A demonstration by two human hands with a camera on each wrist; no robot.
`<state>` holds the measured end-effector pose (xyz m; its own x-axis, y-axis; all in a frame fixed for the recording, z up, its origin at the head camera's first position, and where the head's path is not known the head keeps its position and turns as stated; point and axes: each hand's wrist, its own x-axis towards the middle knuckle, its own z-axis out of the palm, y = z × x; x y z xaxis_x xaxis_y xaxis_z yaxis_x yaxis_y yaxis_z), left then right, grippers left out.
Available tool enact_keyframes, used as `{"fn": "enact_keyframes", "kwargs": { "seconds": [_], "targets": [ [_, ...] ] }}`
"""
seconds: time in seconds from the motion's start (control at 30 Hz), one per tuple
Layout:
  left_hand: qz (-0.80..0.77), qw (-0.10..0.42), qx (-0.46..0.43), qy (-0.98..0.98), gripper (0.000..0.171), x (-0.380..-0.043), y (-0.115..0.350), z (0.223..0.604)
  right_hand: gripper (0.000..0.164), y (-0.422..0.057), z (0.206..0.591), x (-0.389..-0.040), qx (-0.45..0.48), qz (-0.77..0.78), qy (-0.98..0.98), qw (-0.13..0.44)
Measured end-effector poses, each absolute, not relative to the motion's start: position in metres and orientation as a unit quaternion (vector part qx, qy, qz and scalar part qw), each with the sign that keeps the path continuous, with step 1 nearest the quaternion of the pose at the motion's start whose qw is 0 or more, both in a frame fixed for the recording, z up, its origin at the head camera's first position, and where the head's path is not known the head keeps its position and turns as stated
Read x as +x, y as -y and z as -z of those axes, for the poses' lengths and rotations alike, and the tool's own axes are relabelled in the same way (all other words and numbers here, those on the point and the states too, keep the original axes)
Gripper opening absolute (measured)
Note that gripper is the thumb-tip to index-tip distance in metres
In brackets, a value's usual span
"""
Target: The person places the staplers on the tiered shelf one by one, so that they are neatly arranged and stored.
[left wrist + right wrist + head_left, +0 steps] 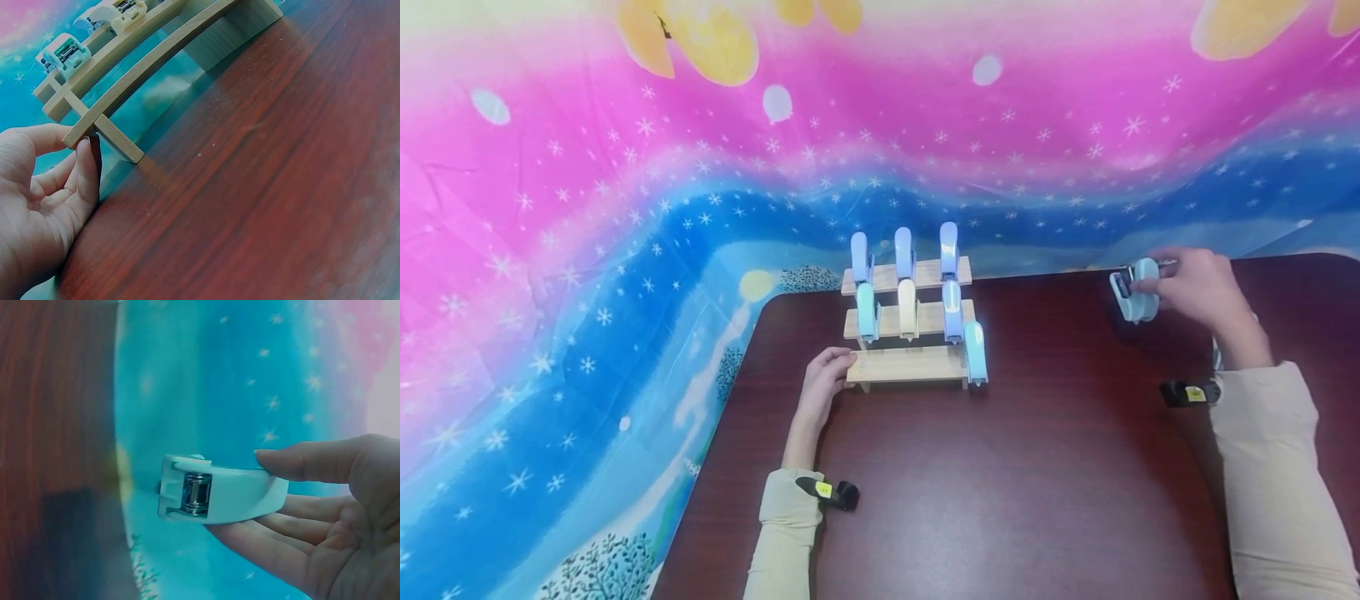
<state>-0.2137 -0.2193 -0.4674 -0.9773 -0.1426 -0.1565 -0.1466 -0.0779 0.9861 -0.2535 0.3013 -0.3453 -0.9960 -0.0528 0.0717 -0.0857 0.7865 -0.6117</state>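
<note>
A small three-tier wooden rack (910, 367) stands on the table, and my left hand (826, 379) pinches the left end of its lowest plank (150, 65) between thumb and fingers. Off to the right, my right hand (1202, 287) grips a pale mint plastic device (240, 494) with a flat white base and a metal coil spring, much like a small hole punch. It is held above the table's back edge, thumb on one side and fingers on the other. Similar pastel devices (904, 254) line the upper two tiers. A mint one (975, 354) is at the lowest tier's right end.
The dark red-brown wooden table (1000, 500) has its back edge just behind the rack. A colourful cloth (625, 250) with snowflakes hangs behind and to the left. Black straps with small cameras (827, 492) sit on both sleeves.
</note>
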Motion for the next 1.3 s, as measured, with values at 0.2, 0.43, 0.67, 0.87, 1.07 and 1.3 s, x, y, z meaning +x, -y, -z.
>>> {"fn": "enact_keyframes", "kwargs": {
  "seconds": [0.2,0.43,0.67,0.87,1.07,1.3],
  "targets": [
    [-0.724,0.000,-0.106,-0.681,0.026,-0.213,0.219,0.468,0.063,-0.289,0.328,-0.244,0.024,-0.349,0.935,0.061],
    [-0.719,0.004,-0.103,-0.688,0.026,-0.214,0.218,0.468,0.067,-0.274,0.315,-0.228,0.011,-0.396,0.914,0.084],
    [-0.717,0.004,-0.103,-0.690,0.026,-0.212,0.219,0.465,0.063,-0.251,0.305,-0.220,0.018,-0.420,0.901,0.104],
    [-0.715,0.002,-0.106,-0.692,0.026,-0.212,0.220,0.465,0.061,-0.236,0.299,-0.220,0.024,-0.434,0.894,0.104],
    [-0.712,0.000,-0.107,-0.694,0.025,-0.212,0.221,0.466,0.063,-0.224,0.295,-0.218,0.027,-0.445,0.890,0.097],
    [-0.712,-0.003,-0.107,-0.694,0.025,-0.212,0.221,0.467,0.060,-0.210,0.289,-0.216,0.039,-0.451,0.886,0.098]
  ]
}}
